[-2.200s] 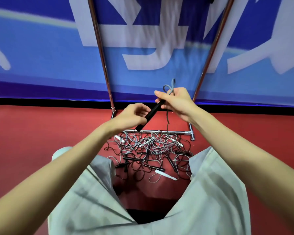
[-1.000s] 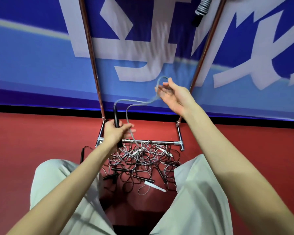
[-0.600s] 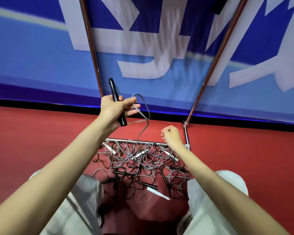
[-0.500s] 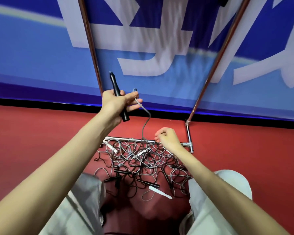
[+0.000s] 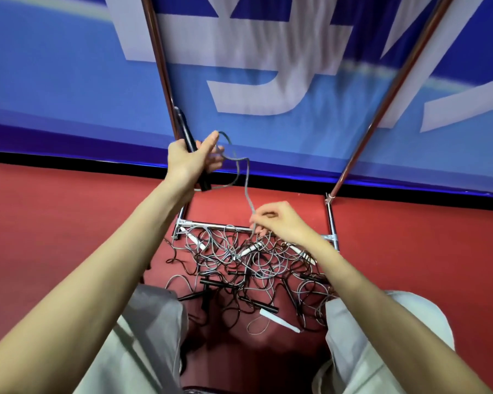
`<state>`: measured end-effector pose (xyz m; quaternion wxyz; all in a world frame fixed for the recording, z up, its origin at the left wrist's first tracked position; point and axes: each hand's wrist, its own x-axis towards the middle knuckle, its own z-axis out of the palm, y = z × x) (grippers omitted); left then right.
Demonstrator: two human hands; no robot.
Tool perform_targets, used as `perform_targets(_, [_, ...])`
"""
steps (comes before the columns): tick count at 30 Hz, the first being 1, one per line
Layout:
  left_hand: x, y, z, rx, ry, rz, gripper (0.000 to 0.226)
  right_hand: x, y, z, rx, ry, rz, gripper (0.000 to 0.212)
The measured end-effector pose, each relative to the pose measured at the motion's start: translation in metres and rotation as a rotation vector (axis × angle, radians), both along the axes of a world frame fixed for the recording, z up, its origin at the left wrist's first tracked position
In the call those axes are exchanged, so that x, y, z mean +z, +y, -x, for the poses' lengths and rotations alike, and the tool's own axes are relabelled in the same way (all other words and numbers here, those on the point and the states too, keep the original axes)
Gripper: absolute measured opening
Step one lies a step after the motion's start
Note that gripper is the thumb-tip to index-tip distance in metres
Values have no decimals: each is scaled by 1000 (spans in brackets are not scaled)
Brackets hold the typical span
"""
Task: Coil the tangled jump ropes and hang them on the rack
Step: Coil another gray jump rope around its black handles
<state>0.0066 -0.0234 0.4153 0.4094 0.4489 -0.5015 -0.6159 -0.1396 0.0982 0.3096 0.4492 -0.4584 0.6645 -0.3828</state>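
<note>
jump ropes (image 5: 248, 268) lie tangled on the red floor (image 5: 69, 223) at the rack (image 5: 211, 225) base. left hand (image 5: 192, 159) grips a black handle (image 5: 190, 143), raised; right hand (image 5: 279, 220) pinches its grey cord (image 5: 246, 186) just above the tangle.

Red carpeted floor (image 5: 69, 223) carries everything. Tangled heap of grey and black jump rope cords (image 5: 248, 268) lies on it, between the person's knees and the chrome base bar of the metal rack (image 5: 211, 224). Several cords drape over that bar. Black cylindrical handles (image 5: 211, 282) lie in the near part of the heap; white handles (image 5: 279, 321) lie at the near edge and up by the bar. Rack's two chrome side feet (image 5: 332, 223) rest on the floor. Floor ends at a black strip under a blue banner wall (image 5: 54, 95).
</note>
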Motion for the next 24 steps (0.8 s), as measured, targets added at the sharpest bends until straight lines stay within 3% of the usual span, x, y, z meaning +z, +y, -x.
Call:
perform_targets(3, [-38,-4,-12,-170,-236,-57,27,22,-4,12,-142,-150,126,12])
perform_targets(6, [-74,2,-28,-396,-392,-75,8,39,-12,16,-240,-341,224,14])
perform_targets(7, [-85,4,-32,-471,-437,-50,17,45,-14,15,-256,-412,240,14])
perform_targets(11, [-110,21,-33,-700,-403,-8,40,64,-22,5,-262,-616,247,15])
perform_targets(16, [-126,19,-28,-705,-422,-29,36,69,-34,15,-547,-951,421,18])
perform_targets(20, [-116,4,-30,-481,-226,-176,36,39,-28,36,-655,-895,382,23])
perform_targets(24, [-90,-5,-28,-414,-43,-161,40,-2,-16,38,-583,-585,126,40])
